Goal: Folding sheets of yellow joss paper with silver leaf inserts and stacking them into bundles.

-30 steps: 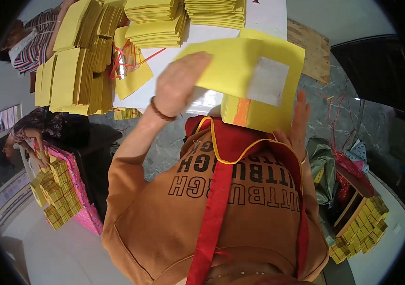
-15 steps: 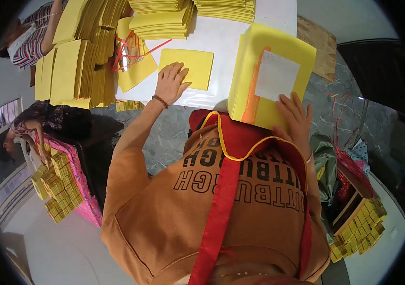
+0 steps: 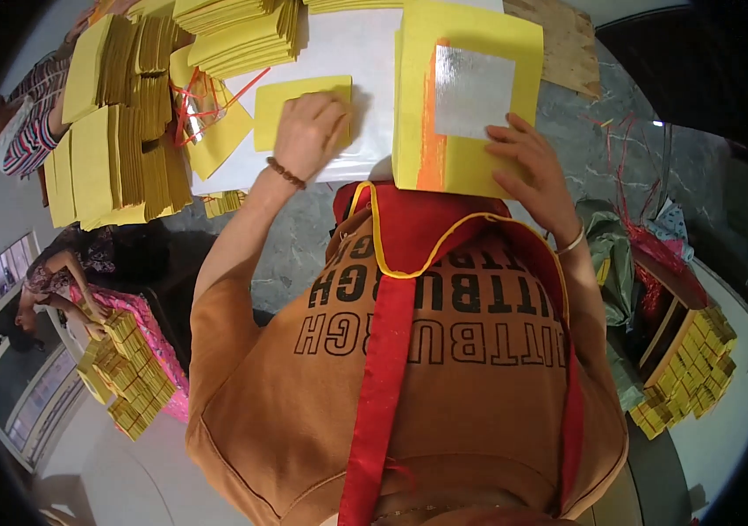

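Observation:
On the white tabletop [image 3: 372, 96] lies a small yellow paper rectangle [image 3: 266, 123], with my left hand [image 3: 308, 131] on top. The fingers of that hand are curled down, hiding their tips and anything in them. To the right, a stack of larger yellow paper sheets [image 3: 472, 171] reaches the table's near edge. Its top sheet bears a shiny silver square [image 3: 475, 92] and an orange stripe [image 3: 432, 149]. My right hand [image 3: 532, 167] rests open on the stack's right side, fingers apart, fingertips near the silver square's lower corner.
Piles of yellow paper [image 3: 102, 158] crowd the table's left side, with another pile [image 3: 247, 39] at the back. Red strips [image 3: 203, 110] lie on a yellow sheet. Bundled yellow packs [image 3: 690, 368] stand low right. Two other people work at left, one beside more packs [image 3: 133, 368].
My left hand has gone from lying flat to curled fingers, and sits further over the small yellow rectangle. My right hand has shifted up the stack toward the silver square. The whole view has shifted.

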The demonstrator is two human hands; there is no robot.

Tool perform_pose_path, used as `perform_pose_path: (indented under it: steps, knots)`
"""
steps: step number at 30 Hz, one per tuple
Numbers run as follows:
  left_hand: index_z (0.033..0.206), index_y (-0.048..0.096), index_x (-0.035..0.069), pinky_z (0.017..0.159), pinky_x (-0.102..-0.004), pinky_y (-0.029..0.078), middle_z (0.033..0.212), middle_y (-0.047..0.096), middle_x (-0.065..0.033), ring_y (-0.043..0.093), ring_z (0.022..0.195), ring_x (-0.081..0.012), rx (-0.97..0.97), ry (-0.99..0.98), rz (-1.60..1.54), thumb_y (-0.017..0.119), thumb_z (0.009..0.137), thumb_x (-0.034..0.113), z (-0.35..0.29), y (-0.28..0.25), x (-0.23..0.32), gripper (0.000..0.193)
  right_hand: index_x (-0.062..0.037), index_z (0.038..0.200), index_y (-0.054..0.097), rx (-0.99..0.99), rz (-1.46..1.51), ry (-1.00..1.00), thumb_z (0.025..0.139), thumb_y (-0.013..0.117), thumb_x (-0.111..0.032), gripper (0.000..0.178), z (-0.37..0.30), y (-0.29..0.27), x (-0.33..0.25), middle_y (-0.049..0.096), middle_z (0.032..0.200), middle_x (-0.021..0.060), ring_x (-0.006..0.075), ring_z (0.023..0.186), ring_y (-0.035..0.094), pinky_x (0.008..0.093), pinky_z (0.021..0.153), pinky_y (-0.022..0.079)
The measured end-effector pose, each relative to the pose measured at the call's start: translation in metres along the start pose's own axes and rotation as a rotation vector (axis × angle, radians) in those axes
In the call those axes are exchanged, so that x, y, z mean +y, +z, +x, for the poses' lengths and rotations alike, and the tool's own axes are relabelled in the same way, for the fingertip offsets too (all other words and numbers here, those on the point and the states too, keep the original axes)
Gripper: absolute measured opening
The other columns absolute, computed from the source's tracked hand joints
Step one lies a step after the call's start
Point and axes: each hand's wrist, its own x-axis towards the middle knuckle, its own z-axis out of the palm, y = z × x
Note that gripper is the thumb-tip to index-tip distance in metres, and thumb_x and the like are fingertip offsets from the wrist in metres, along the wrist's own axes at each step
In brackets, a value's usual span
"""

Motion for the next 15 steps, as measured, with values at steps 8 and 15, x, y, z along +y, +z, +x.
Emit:
perform_pose_path:
  steps: [8, 15]
  knots:
    - [0.093, 0.065, 0.003, 0.072, -0.0354, 0.047, 0.084, 0.060, -0.0122, 0.057, 0.079, -0.0257, -0.068, 0.434, -0.248, 0.067, 0.078, 0.020, 0.026, -0.018, 0.086, 0.022, -0.0112, 0.100, 0.066, 0.017, -0.002, 0.041, 0.079, 0.066, -0.022, 0.023, 0.001, 0.003, 0.002, 0.059, 0.120, 0.0032, 0.0279, 0.126, 0.042, 0.0418, 0.103, 0.029]
    - [0.090, 0.065, 0.000, 0.062, -0.0326, 0.047, 0.076, 0.061, -0.0116, 0.058, 0.069, -0.0251, -0.343, 0.135, -0.652, 0.063, 0.083, 0.014, 0.043, -0.026, 0.072, 0.016, -0.0068, 0.114, 0.060, -0.060, 0.582, 0.074, 0.087, 0.052, -0.033, 0.038, -0.006, -0.011, 0.016, 0.057, 0.124, 0.0090, 0.0302, 0.135, 0.028, 0.0409, 0.110, 0.019]
